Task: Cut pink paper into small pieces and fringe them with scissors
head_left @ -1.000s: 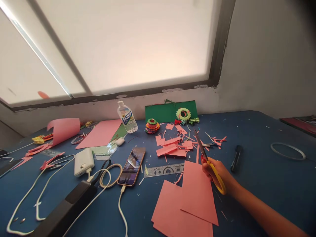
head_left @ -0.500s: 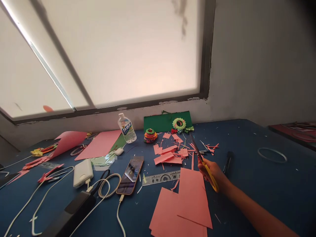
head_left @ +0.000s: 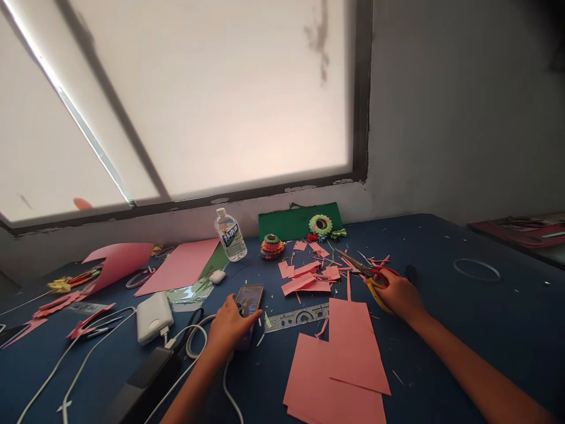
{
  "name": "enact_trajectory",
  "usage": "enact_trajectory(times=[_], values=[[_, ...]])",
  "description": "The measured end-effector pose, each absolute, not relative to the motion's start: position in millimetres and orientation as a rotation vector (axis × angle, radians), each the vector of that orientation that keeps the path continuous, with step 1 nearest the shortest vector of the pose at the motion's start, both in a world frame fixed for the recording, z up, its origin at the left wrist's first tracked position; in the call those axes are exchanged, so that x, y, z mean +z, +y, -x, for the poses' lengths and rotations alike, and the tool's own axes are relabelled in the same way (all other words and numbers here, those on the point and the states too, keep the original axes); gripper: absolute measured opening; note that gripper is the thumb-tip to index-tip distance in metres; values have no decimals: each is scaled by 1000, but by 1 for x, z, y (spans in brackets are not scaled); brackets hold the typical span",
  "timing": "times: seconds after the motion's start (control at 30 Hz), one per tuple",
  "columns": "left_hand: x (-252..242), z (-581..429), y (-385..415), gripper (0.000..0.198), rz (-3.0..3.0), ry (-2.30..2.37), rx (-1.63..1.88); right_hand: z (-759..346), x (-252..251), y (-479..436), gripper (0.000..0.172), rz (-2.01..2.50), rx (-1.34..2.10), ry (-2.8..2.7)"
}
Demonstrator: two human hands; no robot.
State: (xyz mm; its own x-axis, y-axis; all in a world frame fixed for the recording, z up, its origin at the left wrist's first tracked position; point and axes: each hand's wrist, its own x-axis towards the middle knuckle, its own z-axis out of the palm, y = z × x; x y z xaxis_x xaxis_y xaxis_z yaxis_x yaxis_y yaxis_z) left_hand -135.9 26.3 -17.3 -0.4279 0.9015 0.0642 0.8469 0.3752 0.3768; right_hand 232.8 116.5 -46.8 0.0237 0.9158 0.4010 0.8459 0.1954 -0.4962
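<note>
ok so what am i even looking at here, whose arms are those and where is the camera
No machine here: these are one person's two bare hands, filmed by a camera worn on their head that looks forward and down at a blue table below a window. The right hand holds scissors with yellow and red handles, low beside pink paper scraps. The left hand rests on a phone; whether it grips it is unclear. Nearer the camera lie big pink sheets and a ruler. Farther back are a water bottle and green card. A white power bank lies left.
</note>
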Motion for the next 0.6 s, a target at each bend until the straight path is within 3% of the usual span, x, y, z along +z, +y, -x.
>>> enact_trajectory(times=[0.2,0.47,0.6], values=[[-27,129,36,56,-1613,2570,442,-233,-44,116,28,1677,115,-1856],[-23,128,39,59,-1625,2539,512,-233,-44,116,26,1708,81,-1942],[11,124,24,56,-1788,2401,680,-233,-44,116,27,1715,65,-1971]])
